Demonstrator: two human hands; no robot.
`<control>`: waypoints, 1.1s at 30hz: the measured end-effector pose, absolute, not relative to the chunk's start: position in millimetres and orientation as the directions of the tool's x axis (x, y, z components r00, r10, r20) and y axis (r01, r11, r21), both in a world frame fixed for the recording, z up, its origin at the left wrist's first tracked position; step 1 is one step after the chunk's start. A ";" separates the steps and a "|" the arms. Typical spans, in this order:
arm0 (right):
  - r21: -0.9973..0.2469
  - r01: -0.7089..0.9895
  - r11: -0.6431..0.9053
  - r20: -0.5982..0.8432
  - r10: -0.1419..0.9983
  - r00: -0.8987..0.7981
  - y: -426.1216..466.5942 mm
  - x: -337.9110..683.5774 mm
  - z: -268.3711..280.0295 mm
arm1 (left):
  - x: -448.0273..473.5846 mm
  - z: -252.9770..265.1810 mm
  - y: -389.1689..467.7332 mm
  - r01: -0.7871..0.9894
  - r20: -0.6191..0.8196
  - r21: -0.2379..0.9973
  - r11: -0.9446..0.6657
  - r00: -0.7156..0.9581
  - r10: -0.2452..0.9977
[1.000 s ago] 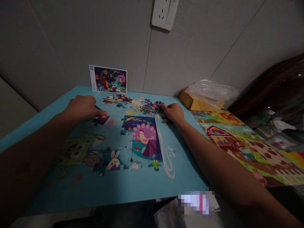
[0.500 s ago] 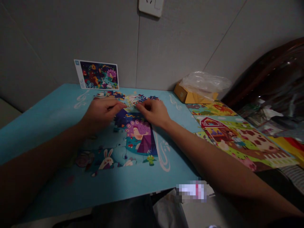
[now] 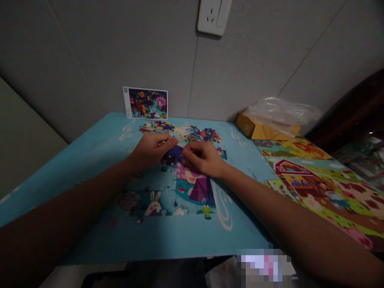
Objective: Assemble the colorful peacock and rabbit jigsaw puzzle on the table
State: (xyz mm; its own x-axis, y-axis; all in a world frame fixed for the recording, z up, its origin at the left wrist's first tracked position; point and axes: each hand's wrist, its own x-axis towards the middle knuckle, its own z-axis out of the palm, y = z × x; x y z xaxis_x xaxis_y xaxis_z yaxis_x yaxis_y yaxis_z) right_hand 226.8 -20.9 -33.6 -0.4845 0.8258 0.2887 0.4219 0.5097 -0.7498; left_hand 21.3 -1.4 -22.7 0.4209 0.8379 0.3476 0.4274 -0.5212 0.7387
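Observation:
A partly joined jigsaw puzzle [image 3: 202, 190] lies on a light blue table, showing a purple peacock, a rabbit and a frog. My left hand [image 3: 154, 149] is closed over its upper left, thumb and forefinger pinched near the dark blue part. Just right of that, my right hand [image 3: 204, 157] bends over the peacock's top, thumb and forefinger together. Whatever either pinch holds is too small or hidden to make out. Behind the hands lies a heap of loose puzzle pieces [image 3: 196, 134], with more pieces [image 3: 157, 127] to its left.
A picture card [image 3: 147, 104] leans against the wall at the back. At the back right is a yellow cardboard box [image 3: 261, 130] topped by a clear plastic bag [image 3: 282, 114]. A farm-scene puzzle [image 3: 315, 192] covers the right side. The table's front edge [image 3: 150, 262] is nearby.
The view has shifted, so the scene sits further right. My right hand has come back toward me from the loose pieces and now covers the peacock's upper part. My left hand stays pinched nearby.

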 end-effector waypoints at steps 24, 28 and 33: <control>-0.771 0.536 0.344 0.360 0.930 -0.079 -2.1 243.3 -37.3 | -5.9 -19.0 26.6 0.614 0.384 0.701 -0.362 0.101 0.918; -0.701 0.694 0.160 0.381 0.907 0.176 14.7 266.4 -38.5 | -21.0 -10.1 34.4 0.942 0.370 0.310 -0.127 0.003 0.929; -0.725 0.680 -0.110 0.188 0.918 0.349 24.2 281.7 -40.7 | -31.4 -5.0 36.3 0.993 0.019 0.047 -0.111 0.111 0.994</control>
